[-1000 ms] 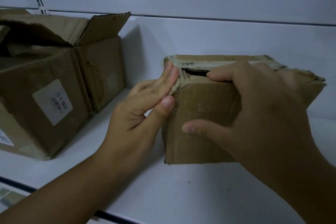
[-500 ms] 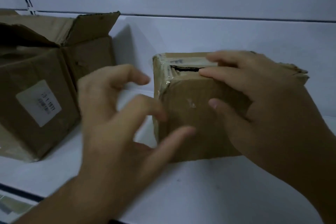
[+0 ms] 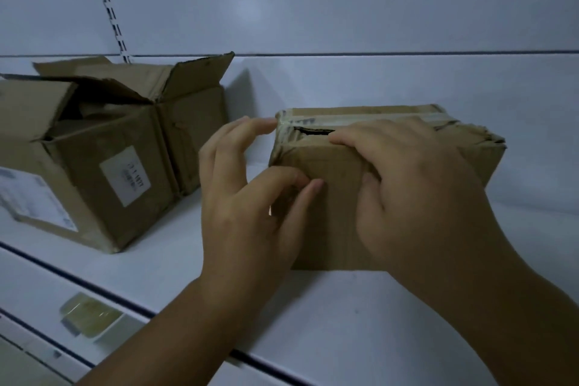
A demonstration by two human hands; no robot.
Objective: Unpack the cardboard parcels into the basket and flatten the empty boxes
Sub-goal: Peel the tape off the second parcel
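Observation:
A small taped cardboard parcel (image 3: 336, 216) stands on the white shelf (image 3: 313, 316), its top seam torn open in a dark slit near the front left. My right hand (image 3: 416, 197) grips its front top edge, fingers curled over the edge beside the slit and thumb on the front face. My left hand (image 3: 244, 204) is at the parcel's left corner. Its index finger touches the taped top corner, while its thumb and another fingertip meet on the front face. No basket is in view.
A larger cardboard box (image 3: 103, 147) with raised flaps and white labels sits on the shelf to the left, a hand's width from the parcel. A slotted upright (image 3: 108, 9) runs up the back wall. A label holder (image 3: 91, 313) hangs on the shelf's front edge.
My left hand let go of the parcel's top left corner, swung away with spread fingers, then came back to the corner. My right hand stayed on the top front edge.

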